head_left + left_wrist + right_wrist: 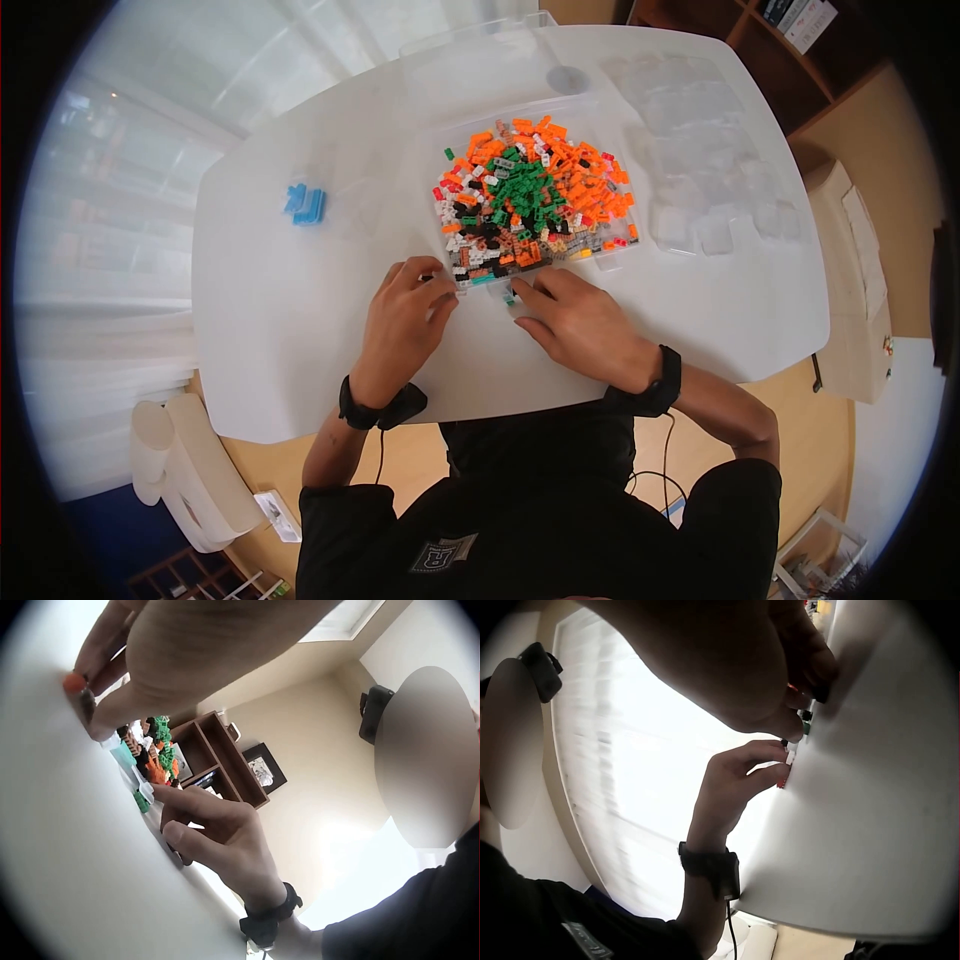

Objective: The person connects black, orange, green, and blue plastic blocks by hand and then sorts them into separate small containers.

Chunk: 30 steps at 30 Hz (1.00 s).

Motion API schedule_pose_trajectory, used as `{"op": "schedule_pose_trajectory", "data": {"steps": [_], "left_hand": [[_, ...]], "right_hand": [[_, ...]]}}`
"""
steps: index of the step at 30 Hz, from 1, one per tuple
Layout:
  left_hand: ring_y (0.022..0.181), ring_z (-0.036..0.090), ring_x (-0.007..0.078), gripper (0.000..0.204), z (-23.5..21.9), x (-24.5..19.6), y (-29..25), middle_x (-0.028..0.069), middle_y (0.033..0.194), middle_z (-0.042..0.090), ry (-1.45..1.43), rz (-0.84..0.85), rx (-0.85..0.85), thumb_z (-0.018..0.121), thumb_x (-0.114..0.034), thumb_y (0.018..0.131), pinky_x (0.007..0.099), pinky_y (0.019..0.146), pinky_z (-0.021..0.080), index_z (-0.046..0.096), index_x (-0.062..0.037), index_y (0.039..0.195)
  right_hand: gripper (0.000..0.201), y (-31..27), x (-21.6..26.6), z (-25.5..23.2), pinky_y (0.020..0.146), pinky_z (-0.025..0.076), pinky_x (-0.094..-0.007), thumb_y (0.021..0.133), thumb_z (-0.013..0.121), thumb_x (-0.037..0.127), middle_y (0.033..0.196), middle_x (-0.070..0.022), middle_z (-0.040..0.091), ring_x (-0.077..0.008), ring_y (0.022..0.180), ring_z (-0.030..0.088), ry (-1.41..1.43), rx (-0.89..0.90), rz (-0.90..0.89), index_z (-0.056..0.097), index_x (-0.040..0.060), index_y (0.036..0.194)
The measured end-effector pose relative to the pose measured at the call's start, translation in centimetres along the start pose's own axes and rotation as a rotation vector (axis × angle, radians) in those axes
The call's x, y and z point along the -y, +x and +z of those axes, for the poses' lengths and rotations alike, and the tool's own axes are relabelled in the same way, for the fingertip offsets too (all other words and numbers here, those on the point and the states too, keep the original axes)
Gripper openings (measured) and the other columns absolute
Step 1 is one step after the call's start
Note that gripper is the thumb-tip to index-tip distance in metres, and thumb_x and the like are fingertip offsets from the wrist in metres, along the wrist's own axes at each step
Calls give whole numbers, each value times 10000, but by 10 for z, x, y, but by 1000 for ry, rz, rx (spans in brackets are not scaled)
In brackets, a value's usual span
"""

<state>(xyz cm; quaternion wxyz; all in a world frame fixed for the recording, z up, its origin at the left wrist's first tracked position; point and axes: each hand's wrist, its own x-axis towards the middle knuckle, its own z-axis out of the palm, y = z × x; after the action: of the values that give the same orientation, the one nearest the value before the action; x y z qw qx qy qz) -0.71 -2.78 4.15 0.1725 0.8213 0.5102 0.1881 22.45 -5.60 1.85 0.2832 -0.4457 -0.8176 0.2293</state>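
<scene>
My left hand [405, 310] is near the front left corner of a clear tray heaped with small building bricks [525, 195] in orange, green, white and black. In the left wrist view its thumb and fingertips pinch a small orange and dark building brick [75, 682], partly hidden by the fingers. At the tray's front edge, my right hand [585, 320] has its index finger and thumb spread apart. A small green brick [141, 801] lies by its index fingertip on the table.
Light blue bricks [308, 205] sit together on the left of the white table [300, 330]. Several clear plastic containers [690, 110] spread over its right side. A round clear piece [567, 80] lies behind the tray. Wooden shelves [690, 20] stand beyond the table.
</scene>
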Motion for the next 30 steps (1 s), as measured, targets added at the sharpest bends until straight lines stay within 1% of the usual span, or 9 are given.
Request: {"op": "schedule_pose_trajectory", "data": {"steps": [2, 4, 11, 14, 17, 20, 23, 25, 30], "left_hand": [[925, 594, 273, 154, -2, -1, -4, 83, 1050, 616, -11, -2, 9, 713, -25, 720, 369, 780, 497, 674, -40, 869], [938, 593, 275, 173, -3, -4, -7, 82, 1071, 613, -29, 21, 25, 717, -24, 719, 369, 787, 502, 676, -43, 886], [977, 581, 290, 312, -7, -8, -15, 91, 1139, 587, -65, 82, 74, 738, -37, 706, 374, 812, 498, 658, -69, 1006], [991, 572, 301, 389, -14, -3, -16, 106, 1155, 579, -53, 91, 12, 750, -51, 701, 377, 819, 495, 638, -62, 1073], [990, 562, 312, 423, -17, 0, -18, 117, 1125, 579, 102, -8, -45, 751, -52, 703, 375, 816, 490, 624, -36, 1106], [928, 583, 290, 440, -13, 5, -18, 119, 1083, 576, 102, -21, -17, 738, -42, 719, 350, 773, 495, 602, -2, 1135], [822, 609, 253, 422, -9, 4, -19, 122, 1038, 575, -37, -70, 53, 719, -26, 735, 324, 715, 499, 594, 25, 1134], [732, 621, 224, 413, -6, -1, -17, 124, 1025, 579, -95, -74, 83, 709, -5, 736, 307, 676, 502, 593, 42, 1130], [722, 630, 221, 409, -1, -7, -18, 125, 1016, 581, -153, -73, 99, 709, 6, 734, 307, 687, 507, 601, 37, 1128]], "right_hand": [[326, 0, 1, 0, 679, 497, -360, 810, 676, 139, 882, -105, 551, -261, 789, 579, 3, 3, -1, 617, 2, 1101], [294, -1, 2, -2, 713, 505, -357, 799, 671, 120, 906, -113, 532, -257, 861, 578, 8, 64, 20, 611, -22, 1049], [269, -5, 4, -4, 684, 499, -358, 817, 654, 135, 877, -106, 514, -252, 827, 568, -11, 105, 15, 621, -1, 1046], [273, -7, 4, -3, 682, 498, -358, 823, 648, 141, 883, -104, 516, -252, 827, 567, 12, 121, -40, 621, 5, 1059], [321, -6, 6, 0, 634, 494, -345, 816, 668, 150, 851, -88, 520, -240, 762, 575, 5, 52, -25, 626, 23, 1109], [337, -6, 8, 2, 634, 497, -339, 821, 662, 155, 859, -84, 517, -233, 766, 578, -40, 31, 6, 617, 19, 1126], [350, -6, 12, 4, 631, 500, -332, 828, 657, 165, 862, -80, 511, -226, 761, 577, -81, 26, 28, 609, 19, 1142], [348, -5, 15, 1, 653, 522, -327, 820, 657, 179, 916, -96, 521, -225, 821, 576, -116, 90, 33, 604, -13, 1105], [380, -9, 17, 5, 631, 511, -322, 823, 665, 212, 872, -87, 497, -221, 774, 575, -167, 95, -8, 605, 34, 1154]]}}
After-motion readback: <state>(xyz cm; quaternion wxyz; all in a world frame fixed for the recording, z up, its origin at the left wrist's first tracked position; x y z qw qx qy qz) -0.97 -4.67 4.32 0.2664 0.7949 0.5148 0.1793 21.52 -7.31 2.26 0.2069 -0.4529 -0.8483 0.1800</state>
